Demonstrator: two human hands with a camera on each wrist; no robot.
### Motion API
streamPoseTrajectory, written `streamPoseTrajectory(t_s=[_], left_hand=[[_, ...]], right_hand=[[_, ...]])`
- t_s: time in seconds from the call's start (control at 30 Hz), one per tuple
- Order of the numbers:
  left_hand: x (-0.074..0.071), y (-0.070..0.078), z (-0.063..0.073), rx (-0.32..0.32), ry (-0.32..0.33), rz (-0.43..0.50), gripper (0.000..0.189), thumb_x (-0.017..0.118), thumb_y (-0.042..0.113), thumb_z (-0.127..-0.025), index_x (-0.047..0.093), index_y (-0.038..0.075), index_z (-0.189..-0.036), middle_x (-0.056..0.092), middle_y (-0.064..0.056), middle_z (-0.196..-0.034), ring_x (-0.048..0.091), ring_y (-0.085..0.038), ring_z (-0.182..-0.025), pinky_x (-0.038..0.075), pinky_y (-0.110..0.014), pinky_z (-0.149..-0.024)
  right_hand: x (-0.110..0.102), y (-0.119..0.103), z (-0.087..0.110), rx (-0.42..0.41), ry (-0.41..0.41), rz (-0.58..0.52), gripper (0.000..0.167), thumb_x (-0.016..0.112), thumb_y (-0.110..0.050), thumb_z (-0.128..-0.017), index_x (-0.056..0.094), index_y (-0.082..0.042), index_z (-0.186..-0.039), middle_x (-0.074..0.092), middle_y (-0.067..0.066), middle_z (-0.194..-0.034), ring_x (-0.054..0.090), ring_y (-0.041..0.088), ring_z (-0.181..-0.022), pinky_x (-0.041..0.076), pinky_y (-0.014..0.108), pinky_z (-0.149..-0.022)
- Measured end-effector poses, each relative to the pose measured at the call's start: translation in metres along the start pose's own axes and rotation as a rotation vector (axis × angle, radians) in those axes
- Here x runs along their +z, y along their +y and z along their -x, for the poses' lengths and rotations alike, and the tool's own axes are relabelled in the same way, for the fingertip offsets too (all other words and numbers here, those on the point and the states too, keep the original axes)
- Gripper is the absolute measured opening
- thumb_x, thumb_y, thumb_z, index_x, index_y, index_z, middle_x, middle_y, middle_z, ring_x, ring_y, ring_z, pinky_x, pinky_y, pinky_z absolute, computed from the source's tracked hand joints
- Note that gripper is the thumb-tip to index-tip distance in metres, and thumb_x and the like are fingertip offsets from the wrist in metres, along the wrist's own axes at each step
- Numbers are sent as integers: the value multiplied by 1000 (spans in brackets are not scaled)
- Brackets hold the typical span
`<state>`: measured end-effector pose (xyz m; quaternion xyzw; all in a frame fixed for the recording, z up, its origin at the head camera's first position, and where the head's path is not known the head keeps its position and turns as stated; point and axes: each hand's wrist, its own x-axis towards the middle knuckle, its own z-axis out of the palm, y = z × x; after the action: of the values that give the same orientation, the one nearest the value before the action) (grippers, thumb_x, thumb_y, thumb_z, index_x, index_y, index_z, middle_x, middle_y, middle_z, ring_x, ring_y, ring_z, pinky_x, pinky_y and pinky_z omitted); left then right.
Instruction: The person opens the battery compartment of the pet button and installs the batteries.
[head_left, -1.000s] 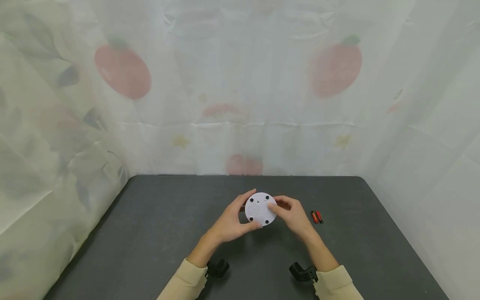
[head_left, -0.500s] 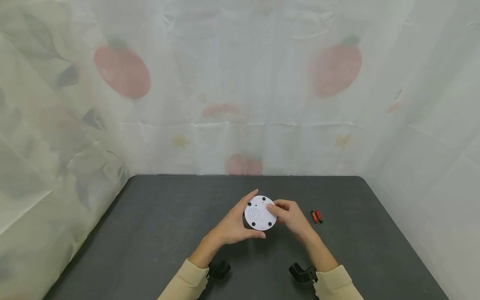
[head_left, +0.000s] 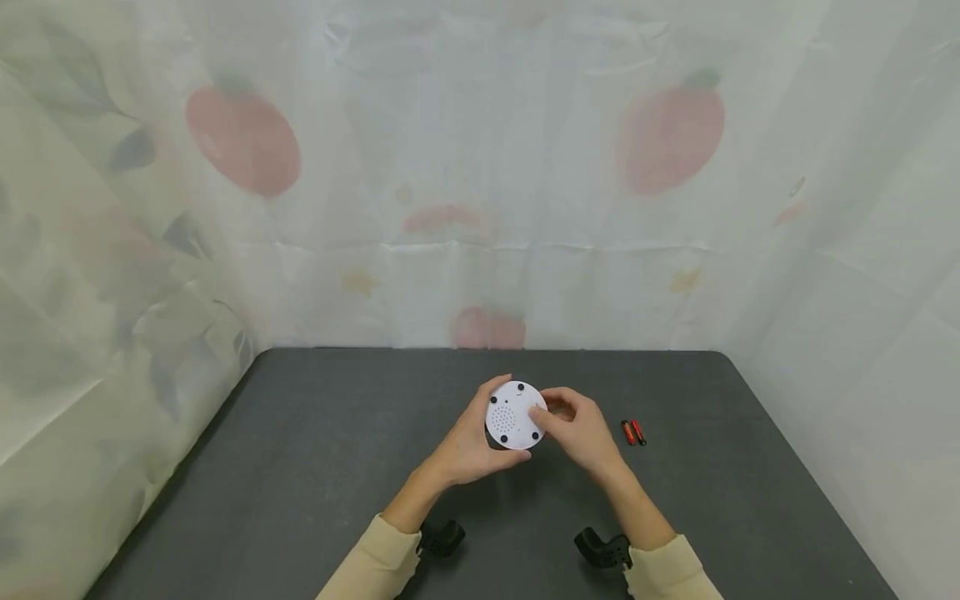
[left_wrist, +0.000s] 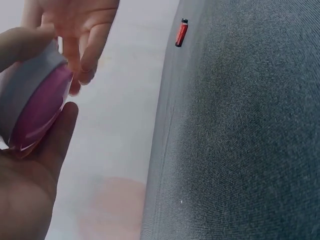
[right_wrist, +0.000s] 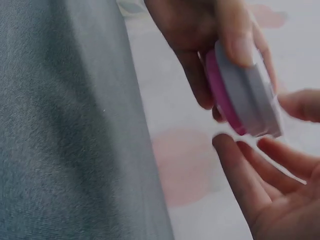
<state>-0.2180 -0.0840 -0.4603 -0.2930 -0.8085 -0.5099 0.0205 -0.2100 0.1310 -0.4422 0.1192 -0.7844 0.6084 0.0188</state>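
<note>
My left hand [head_left: 468,442] grips a round white device [head_left: 504,437] by its rim, between thumb and fingers, above the table. Its flat back faces up toward the head camera, with a patch of small holes and several black round feet. In the left wrist view the other side of the device [left_wrist: 42,107] is pink and glossy. My right hand [head_left: 581,429] is at its right side, the thumb touching the white back. In the right wrist view the other fingers [right_wrist: 240,170] of that hand are loosely bent, apart from the device.
Two small red-and-black batteries [head_left: 633,432] lie on the dark grey table [head_left: 315,467], to the right of the hands. Pale printed curtains [head_left: 487,167] hang behind the table and along both sides. A black camera mount is worn on each wrist.
The device has turned a little in the left hand, and shifted slightly left. Both hands have moved a little with it. The right thumb stays on its back; the batteries lie where they were.
</note>
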Motion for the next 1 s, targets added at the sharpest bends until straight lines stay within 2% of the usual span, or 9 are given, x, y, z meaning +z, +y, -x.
streamPoseTrajectory(t_s=[0.17, 0.3, 0.4, 0.57, 0.8, 1.0], left_hand=[[1, -1, -1, -1, 71, -12, 108, 90, 20, -77, 21, 23, -160, 44, -6, -144, 52, -20, -119, 45, -45, -94], [3, -3, -2, 9, 120, -19, 108, 91, 19, -76, 22, 22, -160, 44, -8, -145, 53, -23, -120, 46, -47, -94], [6, -4, -3, 44, 134, -36, 106, 89, 19, -78, 22, 19, -160, 43, -10, -145, 53, -24, -119, 48, -46, -92], [11, -4, -4, 106, 154, -64, 102, 87, 21, -81, 21, 20, -159, 42, -13, -144, 53, -26, -118, 50, -45, -91], [14, -3, -4, 106, 157, -79, 102, 87, 21, -81, 22, 20, -159, 41, -11, -143, 51, -24, -120, 50, -43, -91], [15, -4, -3, 114, 159, -87, 101, 87, 18, -80, 23, 17, -158, 40, -13, -142, 52, -25, -119, 50, -44, -90]], right_hand=[[5, -11, 6, -44, 135, 62, 33, 79, -18, -91, 64, -3, -115, 67, 11, -105, 72, 25, -78, 54, 30, -65], [11, -18, 8, -61, 208, 109, 30, 80, -17, -89, 63, -5, -110, 67, 8, -101, 70, 22, -75, 50, 29, -60], [17, -20, 8, -63, 248, 146, 27, 81, -18, -88, 66, -8, -108, 67, 6, -100, 66, 18, -78, 50, 29, -59], [24, -21, 7, -56, 307, 173, 25, 82, -18, -87, 69, -7, -106, 66, 6, -99, 62, 21, -82, 50, 29, -60], [30, -20, 6, -54, 362, 197, 29, 85, -19, -84, 70, -6, -105, 66, 6, -93, 60, 20, -79, 49, 29, -62], [34, -19, 6, -17, 394, 181, 29, 86, -19, -84, 71, -4, -103, 66, 7, -90, 60, 20, -78, 47, 28, -61]])
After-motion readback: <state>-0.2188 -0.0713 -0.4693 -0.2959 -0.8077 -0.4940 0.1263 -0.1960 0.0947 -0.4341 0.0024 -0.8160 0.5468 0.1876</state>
